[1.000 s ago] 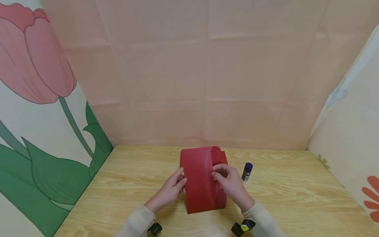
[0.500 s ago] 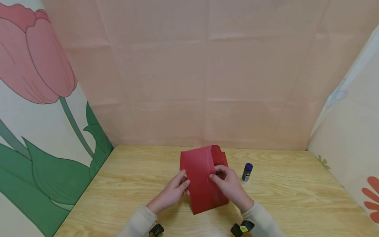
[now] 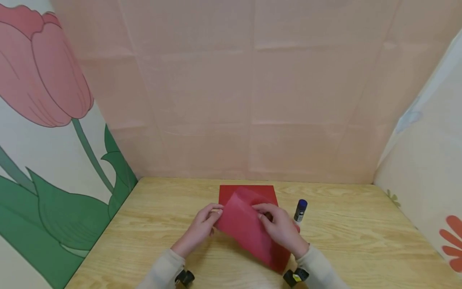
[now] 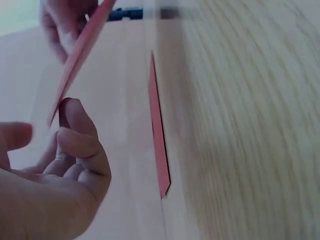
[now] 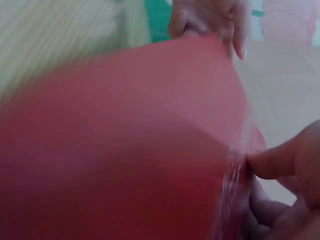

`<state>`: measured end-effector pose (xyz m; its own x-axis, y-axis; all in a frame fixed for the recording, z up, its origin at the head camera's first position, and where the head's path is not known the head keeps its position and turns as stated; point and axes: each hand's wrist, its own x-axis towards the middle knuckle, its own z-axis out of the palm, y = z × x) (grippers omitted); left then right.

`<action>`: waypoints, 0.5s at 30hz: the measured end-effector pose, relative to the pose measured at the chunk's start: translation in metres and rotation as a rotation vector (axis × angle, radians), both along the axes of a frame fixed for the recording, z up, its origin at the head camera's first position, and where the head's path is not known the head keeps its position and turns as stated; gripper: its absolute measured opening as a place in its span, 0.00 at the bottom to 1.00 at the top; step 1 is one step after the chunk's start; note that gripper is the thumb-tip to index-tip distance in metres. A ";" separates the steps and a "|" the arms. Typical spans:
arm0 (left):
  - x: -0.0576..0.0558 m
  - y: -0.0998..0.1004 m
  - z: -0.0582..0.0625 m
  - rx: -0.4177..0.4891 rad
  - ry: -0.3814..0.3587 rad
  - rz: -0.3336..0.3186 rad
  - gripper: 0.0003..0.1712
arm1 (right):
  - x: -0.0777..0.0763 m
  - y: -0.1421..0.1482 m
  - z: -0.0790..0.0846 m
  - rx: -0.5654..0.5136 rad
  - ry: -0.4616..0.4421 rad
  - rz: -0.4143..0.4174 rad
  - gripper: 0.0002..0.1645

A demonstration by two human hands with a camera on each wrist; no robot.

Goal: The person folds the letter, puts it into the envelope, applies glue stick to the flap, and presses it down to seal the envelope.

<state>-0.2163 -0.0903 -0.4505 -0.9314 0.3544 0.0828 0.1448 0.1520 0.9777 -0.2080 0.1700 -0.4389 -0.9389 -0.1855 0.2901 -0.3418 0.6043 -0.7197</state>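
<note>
A red paper sheet is held tilted above the table, its lower corner swung toward the right. My right hand pinches it near one edge; in the right wrist view a shiny, whitish glue streak runs beside the thumb. At the opposite corner is my left hand. In the left wrist view its bent fingers touch the sheet's edge, while the thumb stands apart from it. A second red sheet lies flat on the table behind and is partly covered by the held one.
A glue stick with a blue cap stands upright just right of the red sheets. The wooden table ends at a pinkish backdrop. Side panels carry a tulip print on the left and orange petals on the right.
The upper red sheet has been turned, its lower end swinging right, uncovering more of the sheet behind. My left hand has shifted slightly left; my right hand keeps its pinch.
</note>
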 end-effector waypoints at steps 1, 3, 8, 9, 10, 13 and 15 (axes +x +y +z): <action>-0.001 -0.002 -0.001 -0.013 0.002 0.008 0.16 | -0.001 0.000 -0.001 0.040 0.019 0.020 0.16; -0.003 -0.004 -0.003 -0.045 -0.008 0.005 0.15 | -0.002 -0.001 -0.004 0.112 0.071 0.065 0.16; -0.004 -0.006 -0.010 -0.162 -0.066 -0.044 0.09 | -0.003 -0.006 -0.010 0.222 0.119 0.102 0.13; -0.003 -0.007 -0.011 -0.179 -0.082 -0.046 0.09 | -0.003 -0.007 -0.012 0.237 0.124 0.096 0.12; -0.003 -0.008 -0.012 -0.193 -0.095 -0.047 0.08 | -0.003 -0.008 -0.014 0.253 0.136 0.087 0.12; -0.003 -0.011 -0.015 -0.233 -0.115 -0.024 0.07 | -0.003 -0.007 -0.018 0.293 0.182 0.042 0.11; -0.003 -0.014 -0.015 -0.253 -0.116 -0.008 0.06 | -0.003 -0.005 -0.019 0.325 0.207 -0.002 0.11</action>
<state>-0.2194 -0.1047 -0.4659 -0.9266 0.3578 -0.1158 0.0367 0.3924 0.9191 -0.2109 0.1649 -0.4583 -0.8671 -0.2974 0.3996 -0.4584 0.7903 -0.4066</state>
